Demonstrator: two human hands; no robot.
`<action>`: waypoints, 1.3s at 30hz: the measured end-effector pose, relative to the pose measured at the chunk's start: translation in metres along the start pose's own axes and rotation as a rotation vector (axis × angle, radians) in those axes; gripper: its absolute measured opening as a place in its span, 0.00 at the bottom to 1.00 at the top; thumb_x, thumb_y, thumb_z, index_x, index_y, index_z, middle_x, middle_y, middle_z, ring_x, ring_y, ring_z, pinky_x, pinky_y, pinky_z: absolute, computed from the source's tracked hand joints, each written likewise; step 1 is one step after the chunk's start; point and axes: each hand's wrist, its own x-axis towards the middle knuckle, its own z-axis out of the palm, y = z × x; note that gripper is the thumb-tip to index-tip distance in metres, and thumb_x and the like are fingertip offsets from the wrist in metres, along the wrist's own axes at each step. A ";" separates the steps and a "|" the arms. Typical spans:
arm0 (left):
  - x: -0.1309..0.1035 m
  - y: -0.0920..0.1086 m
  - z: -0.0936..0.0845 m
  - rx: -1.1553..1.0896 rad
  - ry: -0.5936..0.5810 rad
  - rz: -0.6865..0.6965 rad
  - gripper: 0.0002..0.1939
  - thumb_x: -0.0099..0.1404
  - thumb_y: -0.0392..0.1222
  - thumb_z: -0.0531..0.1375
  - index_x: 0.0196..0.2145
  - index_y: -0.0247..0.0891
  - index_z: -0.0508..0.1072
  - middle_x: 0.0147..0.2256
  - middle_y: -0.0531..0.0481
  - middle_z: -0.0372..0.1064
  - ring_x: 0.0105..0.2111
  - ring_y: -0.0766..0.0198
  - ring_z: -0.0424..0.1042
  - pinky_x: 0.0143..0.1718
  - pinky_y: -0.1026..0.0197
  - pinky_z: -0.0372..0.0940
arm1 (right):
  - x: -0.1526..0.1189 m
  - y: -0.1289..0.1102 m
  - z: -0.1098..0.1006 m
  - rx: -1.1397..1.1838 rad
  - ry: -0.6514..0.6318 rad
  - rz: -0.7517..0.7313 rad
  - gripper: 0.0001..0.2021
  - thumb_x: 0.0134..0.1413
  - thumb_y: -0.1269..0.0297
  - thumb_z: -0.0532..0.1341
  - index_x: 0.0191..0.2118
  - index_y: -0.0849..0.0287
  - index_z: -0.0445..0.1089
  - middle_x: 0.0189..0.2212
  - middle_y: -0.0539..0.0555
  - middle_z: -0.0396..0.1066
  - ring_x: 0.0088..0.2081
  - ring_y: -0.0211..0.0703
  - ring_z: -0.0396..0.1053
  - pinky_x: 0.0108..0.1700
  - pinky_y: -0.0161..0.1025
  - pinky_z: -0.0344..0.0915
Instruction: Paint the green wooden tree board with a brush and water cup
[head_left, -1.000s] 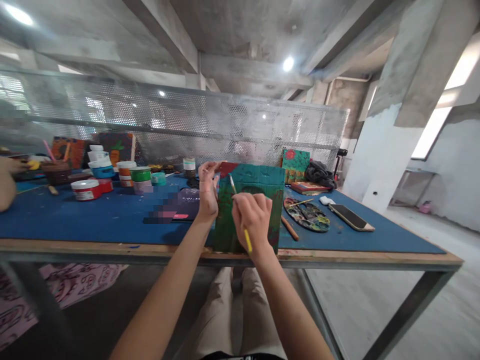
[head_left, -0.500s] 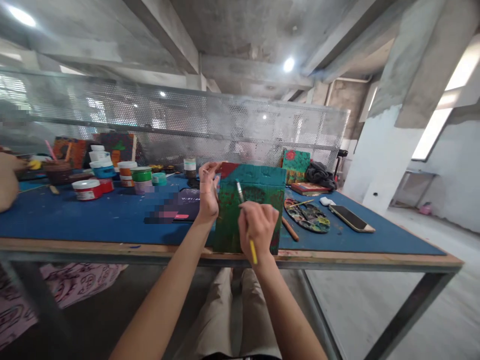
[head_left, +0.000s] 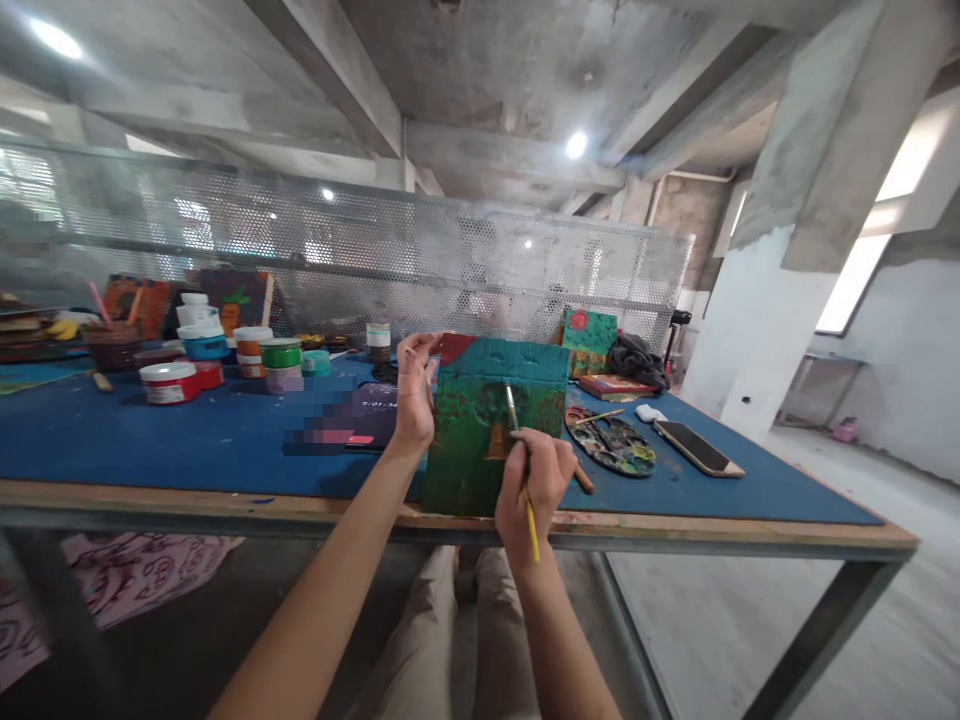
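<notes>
A painted board (head_left: 461,450) stands tilted up at the table's front edge, green below, teal across the top, with a red corner and a brown trunk shape. My left hand (head_left: 416,395) grips its upper left side, fingers behind the edge. In my right hand (head_left: 536,480) is a yellow-handled paintbrush (head_left: 533,530), pinched between thumb and fingers. The brush's bristles point up over the dark patch in the board's middle; whether they touch it I cannot tell. To the right of the board lies a paint-smeared palette (head_left: 611,440) with a thin brush across it.
Several paint jars (head_left: 281,355) crowd the left of the blue table (head_left: 187,450). A tablet (head_left: 375,410) lies left of the board, a phone (head_left: 697,447) at the right. Behind are a red book (head_left: 622,385), another painting (head_left: 592,335) and a perforated metal screen (head_left: 450,260).
My right hand has moved right and down with the paintbrush, uncovering the brown trunk shape. At the far left, another person's arm has left the view. My left hand keeps its hold.
</notes>
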 end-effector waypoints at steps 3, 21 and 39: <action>0.000 0.001 0.001 0.000 0.000 0.003 0.24 0.56 0.69 0.54 0.37 0.46 0.66 0.45 0.47 0.72 0.53 0.52 0.66 0.60 0.43 0.52 | -0.001 0.012 -0.010 -0.055 0.162 0.097 0.08 0.62 0.70 0.52 0.38 0.57 0.68 0.34 0.55 0.71 0.38 0.45 0.63 0.44 0.46 0.59; -0.002 0.005 0.001 -0.004 -0.008 0.050 0.22 0.59 0.66 0.53 0.38 0.46 0.67 0.45 0.47 0.72 0.53 0.53 0.67 0.59 0.43 0.54 | 0.002 -0.002 0.003 -0.012 0.104 0.028 0.08 0.62 0.71 0.52 0.39 0.57 0.67 0.34 0.54 0.71 0.38 0.43 0.66 0.44 0.45 0.59; -0.005 0.004 0.000 -0.007 -0.023 0.037 0.22 0.60 0.66 0.51 0.39 0.46 0.66 0.47 0.47 0.72 0.53 0.54 0.67 0.60 0.44 0.53 | 0.000 -0.025 0.010 0.220 0.011 0.028 0.03 0.58 0.72 0.58 0.37 0.57 0.67 0.31 0.52 0.70 0.35 0.39 0.69 0.38 0.37 0.68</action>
